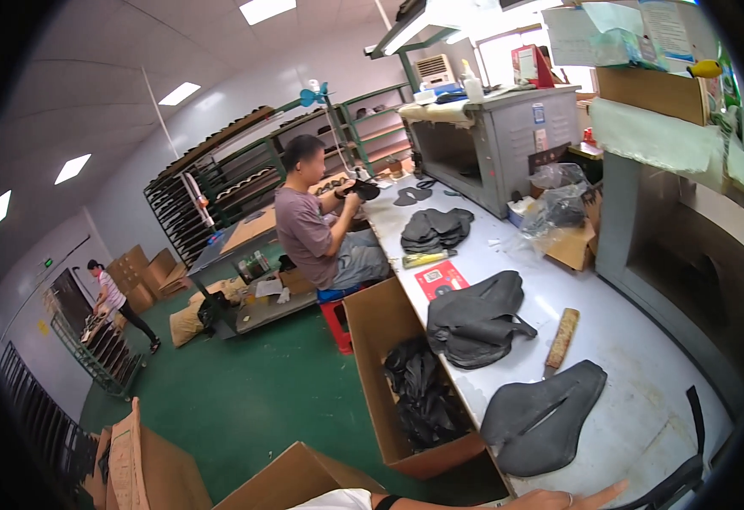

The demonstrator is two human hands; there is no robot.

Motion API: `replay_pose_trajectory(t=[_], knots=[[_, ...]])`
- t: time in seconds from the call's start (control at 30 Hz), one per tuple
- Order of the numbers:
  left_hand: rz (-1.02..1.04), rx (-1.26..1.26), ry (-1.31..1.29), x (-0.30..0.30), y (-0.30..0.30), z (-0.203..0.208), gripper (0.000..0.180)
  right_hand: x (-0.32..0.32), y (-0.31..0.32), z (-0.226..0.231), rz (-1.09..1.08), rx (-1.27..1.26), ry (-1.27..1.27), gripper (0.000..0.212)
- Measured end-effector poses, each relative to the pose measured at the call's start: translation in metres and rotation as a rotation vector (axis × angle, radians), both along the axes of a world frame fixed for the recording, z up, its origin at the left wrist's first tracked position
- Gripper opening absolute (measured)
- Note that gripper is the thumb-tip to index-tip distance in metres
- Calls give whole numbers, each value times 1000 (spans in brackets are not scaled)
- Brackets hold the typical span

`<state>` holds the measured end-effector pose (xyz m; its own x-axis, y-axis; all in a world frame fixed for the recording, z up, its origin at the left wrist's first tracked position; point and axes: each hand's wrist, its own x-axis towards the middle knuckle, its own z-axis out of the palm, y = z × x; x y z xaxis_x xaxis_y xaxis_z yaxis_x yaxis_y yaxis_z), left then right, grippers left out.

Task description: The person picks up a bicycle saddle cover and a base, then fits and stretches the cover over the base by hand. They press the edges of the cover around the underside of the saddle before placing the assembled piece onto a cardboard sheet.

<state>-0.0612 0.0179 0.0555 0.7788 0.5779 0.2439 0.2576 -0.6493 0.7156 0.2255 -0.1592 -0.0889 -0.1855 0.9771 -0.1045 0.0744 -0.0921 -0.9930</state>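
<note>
At the bottom edge my left hand (572, 498), with a ring and a black wristband, reaches over the near end of the white table (636, 374). Its index finger is stretched out to the right; the other fingers are partly cut off by the frame. Close to the fingertip runs a narrow black strap (685, 476); I cannot tell whether they touch. Just beyond the hand lies a flat dark grey shaped piece (542, 421) with a slit. Past it are a tool with a worn wooden handle (563, 340) and a loose stack of dark grey pieces (478, 319). My right hand is out of view.
A cardboard box (372, 340) holding black plastic stands against the table's left edge. Farther along sit a red card (442, 279), a yellow tube (425, 258) and more dark pieces (436, 228). Grey metal cabinets (499, 153) line the right. A seated person (308, 221) handles a black piece.
</note>
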Motion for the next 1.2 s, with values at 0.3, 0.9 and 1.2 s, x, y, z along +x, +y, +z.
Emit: replay_pose_trajectory(t=[0.3, 0.9, 1.2], knots=[[327, -220, -378, -6, -7, -25, 53, -117, 62, 140, -136, 713, -289, 17], [-288, -1572, -422, 34, -37, -46, 47, -100, 67, 144, -712, 493, -496, 9], [-168, -1433, -241, 69, -34, -6, 66, -79, 63, 125, -632, 44, 274, 13]])
